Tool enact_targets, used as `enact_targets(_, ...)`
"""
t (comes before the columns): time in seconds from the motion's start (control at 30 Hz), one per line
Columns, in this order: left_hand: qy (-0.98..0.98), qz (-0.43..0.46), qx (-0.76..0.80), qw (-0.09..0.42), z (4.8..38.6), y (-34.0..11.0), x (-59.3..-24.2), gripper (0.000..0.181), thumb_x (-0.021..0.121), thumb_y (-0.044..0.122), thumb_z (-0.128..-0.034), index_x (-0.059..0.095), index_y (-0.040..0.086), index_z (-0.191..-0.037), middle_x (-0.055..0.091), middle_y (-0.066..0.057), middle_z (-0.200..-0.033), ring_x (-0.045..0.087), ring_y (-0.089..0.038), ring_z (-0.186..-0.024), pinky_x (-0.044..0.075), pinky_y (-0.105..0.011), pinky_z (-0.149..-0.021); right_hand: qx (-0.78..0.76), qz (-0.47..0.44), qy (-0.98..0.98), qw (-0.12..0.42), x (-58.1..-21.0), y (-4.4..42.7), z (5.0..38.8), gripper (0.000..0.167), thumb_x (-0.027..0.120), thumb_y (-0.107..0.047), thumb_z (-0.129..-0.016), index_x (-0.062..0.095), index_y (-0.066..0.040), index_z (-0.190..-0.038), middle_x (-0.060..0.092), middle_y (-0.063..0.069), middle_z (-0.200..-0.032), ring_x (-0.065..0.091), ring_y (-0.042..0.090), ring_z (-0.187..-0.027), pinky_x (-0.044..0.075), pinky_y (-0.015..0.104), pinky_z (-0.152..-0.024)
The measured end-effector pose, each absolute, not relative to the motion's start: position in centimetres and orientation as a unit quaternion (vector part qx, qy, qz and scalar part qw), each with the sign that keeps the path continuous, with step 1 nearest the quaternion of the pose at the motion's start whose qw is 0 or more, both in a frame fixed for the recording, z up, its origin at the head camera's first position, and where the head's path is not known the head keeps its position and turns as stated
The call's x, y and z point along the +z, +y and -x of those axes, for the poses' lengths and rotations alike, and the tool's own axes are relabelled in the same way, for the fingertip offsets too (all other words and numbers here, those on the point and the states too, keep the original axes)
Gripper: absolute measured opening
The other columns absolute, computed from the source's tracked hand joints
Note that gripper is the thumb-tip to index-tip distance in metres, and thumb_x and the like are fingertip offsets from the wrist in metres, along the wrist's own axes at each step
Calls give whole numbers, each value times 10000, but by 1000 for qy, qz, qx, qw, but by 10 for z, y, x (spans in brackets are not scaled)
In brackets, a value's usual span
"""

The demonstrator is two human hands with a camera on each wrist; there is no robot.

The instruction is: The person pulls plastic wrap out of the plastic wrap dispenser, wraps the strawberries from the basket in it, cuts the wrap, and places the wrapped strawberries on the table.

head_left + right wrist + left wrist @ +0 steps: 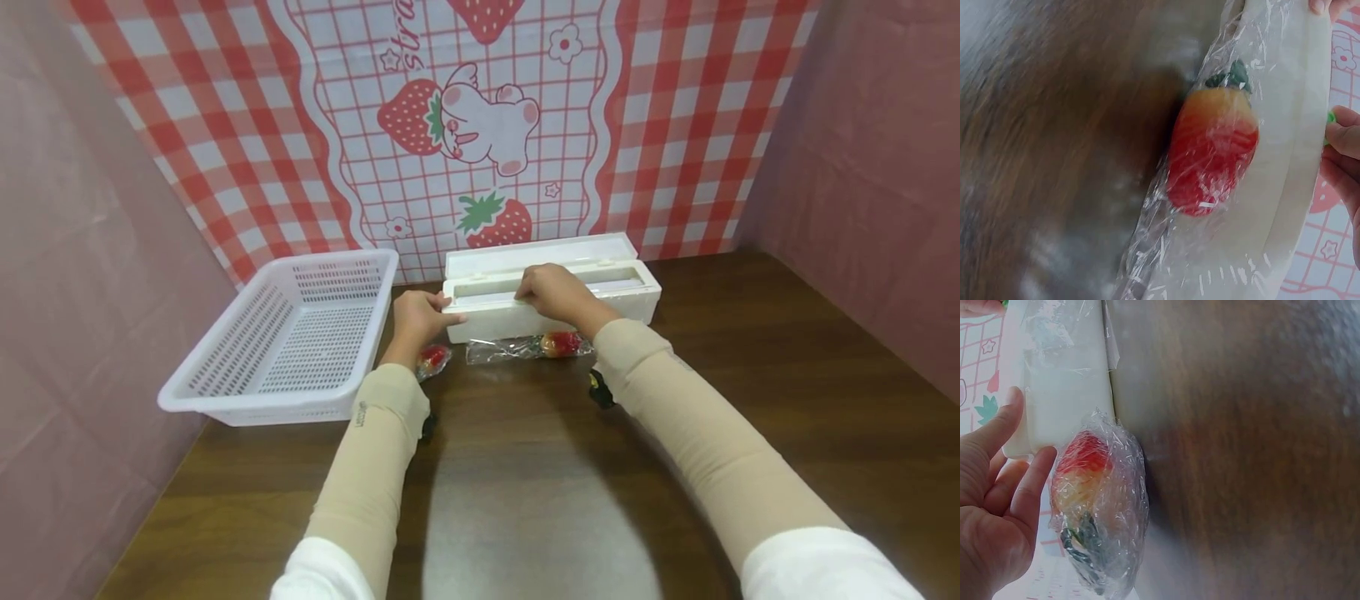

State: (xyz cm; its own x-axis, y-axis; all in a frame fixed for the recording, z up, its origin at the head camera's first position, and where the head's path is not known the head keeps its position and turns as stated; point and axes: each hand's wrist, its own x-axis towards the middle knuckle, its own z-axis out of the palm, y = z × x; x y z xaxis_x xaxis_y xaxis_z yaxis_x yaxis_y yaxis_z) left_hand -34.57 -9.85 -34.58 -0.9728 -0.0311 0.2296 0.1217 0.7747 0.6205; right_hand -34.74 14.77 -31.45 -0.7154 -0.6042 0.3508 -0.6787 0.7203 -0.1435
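Note:
A long white cling film box [480,323] stands with its lid raised at the back. My right hand [553,292] is over the middle of its top, pinching a small green slider [1331,117] at the rim. At the box's left end, my left hand [418,318] grips the corner between thumb and fingers. In front of the box lies a red-and-yellow strawberry-like fruit [1213,150] with green leaves, under clear cling film [495,350]. A second such fruit [1088,481], wrapped in crumpled film, lies beside my left hand.
A white slotted plastic basket [281,407] stands on the left of the brown wooden table [750,350]. Behind the box hangs a red-and-white strawberry-print cloth [667,125]. Pink cloth walls [862,167] border both sides.

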Motion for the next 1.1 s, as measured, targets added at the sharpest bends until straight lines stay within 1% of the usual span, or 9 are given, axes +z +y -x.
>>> enact_targets(0.13,-935,18,-336,110,345,-99,-346,464,880,394,-686,765,24,-942,726,-111,-1029,661,-266,-953,507,-348,-895,131,-357,-913,149,-315,153,347,130,684,37,-831,765,-8,-922,702,114,-893,664,282,-872,521,399,-877)
enact_targets(0.37,-936,22,-332,117,346,-100,-347,470,884,388,-683,763,21,-951,726,-115,-1026,655,-273,-955,504,-352,-895,123,-345,-918,150,-315,163,346,154,678,54,-830,770,-9,-936,697,105,-890,660,282,-886,519,410,-876)
enact_targets(0.6,-936,19,-333,114,347,-99,-346,478,881,393,-687,764,18,-960,729,-118,-1010,647,-273,-954,503,-356,-891,134,-350,-913,162,-316,170,345,161,674,72,-811,774,-6,-910,686,107,-855,658,282,-851,525,411,-848)
enact_targets(0.93,-936,19,-332,115,347,-97,-347,472,884,394,-682,767,31,-960,732,-105,-1011,651,-265,-947,506,-351,-886,137,-346,-912,169,-316,177,343,148,678,78,-805,773,1,-887,684,122,-848,660,281,-833,532,412,-827)
enact_targets(1.1,-936,22,-330,118,347,-98,-347,475,884,397,-680,767,17,-940,732,-115,-998,654,-270,-938,510,-356,-880,135,-343,-914,170,-316,178,343,138,683,72,-811,773,1,-887,682,123,-842,658,278,-823,535,408,-818)
